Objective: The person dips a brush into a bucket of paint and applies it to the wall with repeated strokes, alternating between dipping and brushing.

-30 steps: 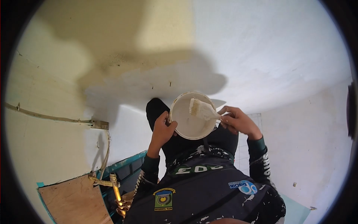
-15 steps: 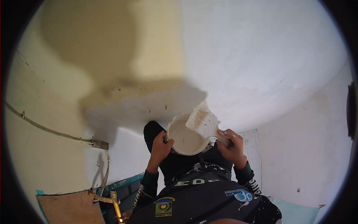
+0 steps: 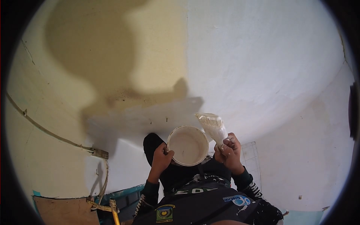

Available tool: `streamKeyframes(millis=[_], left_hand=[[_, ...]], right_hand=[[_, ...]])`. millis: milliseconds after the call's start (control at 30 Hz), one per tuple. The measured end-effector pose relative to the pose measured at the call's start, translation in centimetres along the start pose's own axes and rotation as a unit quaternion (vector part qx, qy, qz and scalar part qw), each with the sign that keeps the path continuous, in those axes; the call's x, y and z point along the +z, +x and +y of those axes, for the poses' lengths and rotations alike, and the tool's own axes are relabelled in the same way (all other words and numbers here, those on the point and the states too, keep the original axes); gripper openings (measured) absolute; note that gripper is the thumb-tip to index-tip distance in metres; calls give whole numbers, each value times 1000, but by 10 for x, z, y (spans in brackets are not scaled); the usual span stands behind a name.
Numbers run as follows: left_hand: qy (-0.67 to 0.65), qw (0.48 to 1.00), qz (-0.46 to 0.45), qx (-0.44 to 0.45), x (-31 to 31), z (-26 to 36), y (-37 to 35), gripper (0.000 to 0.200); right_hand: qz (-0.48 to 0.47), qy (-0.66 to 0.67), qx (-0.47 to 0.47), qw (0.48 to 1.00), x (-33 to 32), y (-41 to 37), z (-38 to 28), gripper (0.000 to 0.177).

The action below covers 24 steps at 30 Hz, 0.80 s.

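A round white bucket (image 3: 187,145) with pale paint inside is in front of the body. My left hand (image 3: 162,159) grips its left rim, thumb over the edge. In my right hand (image 3: 230,153) is the handle of a wide brush (image 3: 213,126), its paint-coated bristles up and tilted left, just right of the bucket and apart from it. Behind them the wall is part yellow (image 3: 161,48) and part white (image 3: 258,56).
Two nails (image 3: 167,119) stick out of the wall beyond the bucket. At the left a cable runs to a small box (image 3: 100,153). Lower left are a yellow metal pole (image 3: 114,212) and a brown board (image 3: 67,210). A dark object (image 3: 353,112) is at the right edge.
The brush has moved from over the bucket's rim to its right and has turned more edge-on. The bucket sits slightly lower in view, still held by my left hand.
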<state>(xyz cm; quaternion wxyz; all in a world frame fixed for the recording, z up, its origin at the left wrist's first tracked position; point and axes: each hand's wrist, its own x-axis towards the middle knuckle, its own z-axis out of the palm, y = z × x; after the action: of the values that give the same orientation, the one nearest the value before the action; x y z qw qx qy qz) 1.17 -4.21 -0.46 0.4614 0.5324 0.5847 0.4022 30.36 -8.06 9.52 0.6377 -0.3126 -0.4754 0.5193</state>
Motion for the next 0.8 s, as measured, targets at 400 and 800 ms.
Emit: streamKeyframes(millis=[400, 800], left_hand=[[82, 992, 17, 99, -2, 8, -1, 26], [94, 992, 16, 87, -6, 14, -8, 33]], right_hand=[[-32, 324, 189, 926, 16, 6, -20, 22], [76, -313, -328, 888, 102, 97, -198, 36]])
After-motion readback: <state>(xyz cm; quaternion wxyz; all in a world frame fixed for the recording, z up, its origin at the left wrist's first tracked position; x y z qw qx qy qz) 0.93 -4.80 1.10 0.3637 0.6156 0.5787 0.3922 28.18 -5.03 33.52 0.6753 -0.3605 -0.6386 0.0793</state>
